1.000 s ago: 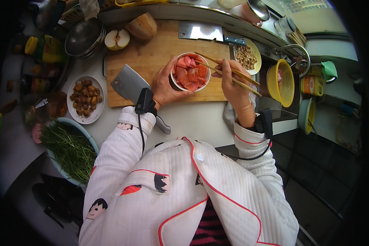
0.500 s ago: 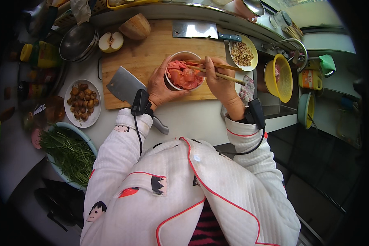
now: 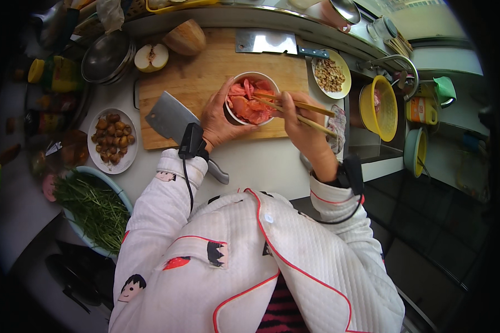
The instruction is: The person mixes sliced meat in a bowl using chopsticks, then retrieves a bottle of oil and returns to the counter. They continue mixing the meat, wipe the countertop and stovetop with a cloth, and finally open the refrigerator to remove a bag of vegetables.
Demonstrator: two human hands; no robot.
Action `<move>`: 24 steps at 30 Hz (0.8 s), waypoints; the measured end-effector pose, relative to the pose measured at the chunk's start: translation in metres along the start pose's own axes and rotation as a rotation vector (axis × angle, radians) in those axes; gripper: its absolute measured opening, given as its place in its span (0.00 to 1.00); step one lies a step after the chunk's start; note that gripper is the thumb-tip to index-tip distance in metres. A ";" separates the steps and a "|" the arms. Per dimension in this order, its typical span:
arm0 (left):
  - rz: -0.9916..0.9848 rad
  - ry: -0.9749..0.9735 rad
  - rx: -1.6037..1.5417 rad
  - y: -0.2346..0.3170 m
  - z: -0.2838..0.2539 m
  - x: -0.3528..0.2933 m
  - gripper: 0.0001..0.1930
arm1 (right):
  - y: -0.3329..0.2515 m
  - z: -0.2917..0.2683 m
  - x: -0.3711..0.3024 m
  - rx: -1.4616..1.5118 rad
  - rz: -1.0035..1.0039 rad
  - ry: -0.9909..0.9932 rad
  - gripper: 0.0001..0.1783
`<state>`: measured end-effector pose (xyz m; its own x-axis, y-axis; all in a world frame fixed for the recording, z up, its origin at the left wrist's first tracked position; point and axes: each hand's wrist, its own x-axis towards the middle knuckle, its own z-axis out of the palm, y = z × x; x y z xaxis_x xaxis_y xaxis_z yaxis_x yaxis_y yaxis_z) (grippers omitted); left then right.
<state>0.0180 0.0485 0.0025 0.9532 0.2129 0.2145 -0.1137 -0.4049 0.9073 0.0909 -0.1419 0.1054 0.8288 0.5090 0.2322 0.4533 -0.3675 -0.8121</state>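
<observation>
Head view, nearest first: one pale blue bowl of green chives (image 3: pixel 94 208) sits at the near left of the white surface (image 3: pixel 266 166), and one white plate of brown chestnut-like pieces (image 3: pixel 112 139) lies just beyond it. One steel cleaver with a grey handle (image 3: pixel 175 125) rests half on the surface, half on the single wooden cutting board (image 3: pixel 205 72).

On that board stands one small white bowl of pink raw meat slices (image 3: pixel 250 100). The left hand (image 3: pixel 219 119) wraps its grip around the bowl's left wall, fingers curled closed against it. The right hand (image 3: pixel 303 125) has its grip closed on one pair of wooden chopsticks (image 3: pixel 297 108), whose tips reach into the meat.

Farther along the board lie one halved pear (image 3: pixel 151 57), one brown rounded wooden piece (image 3: pixel 186 37) and a second steel cleaver (image 3: pixel 272 43) at the far edge. One yellowish dish of peanuts (image 3: pixel 332 75) sits at the board's right end. One yellow colander (image 3: pixel 379 108) stands in the sink to the right. Stacked steel bowls (image 3: pixel 106 55) are at the far left; their count is unclear.
</observation>
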 end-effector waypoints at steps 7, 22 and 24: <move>0.015 -0.005 0.005 0.002 -0.001 0.000 0.63 | -0.009 -0.002 0.001 0.056 0.074 0.086 0.09; -0.012 0.001 0.005 0.006 -0.002 0.000 0.61 | -0.008 -0.039 -0.023 0.259 0.468 0.098 0.15; -0.017 0.000 0.013 0.006 -0.003 0.000 0.62 | 0.002 -0.035 -0.026 0.286 0.468 0.103 0.16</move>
<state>0.0163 0.0487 0.0087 0.9551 0.2195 0.1992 -0.0941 -0.4127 0.9060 0.0820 -0.1827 0.1164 0.9546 0.2581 -0.1489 -0.0663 -0.3032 -0.9506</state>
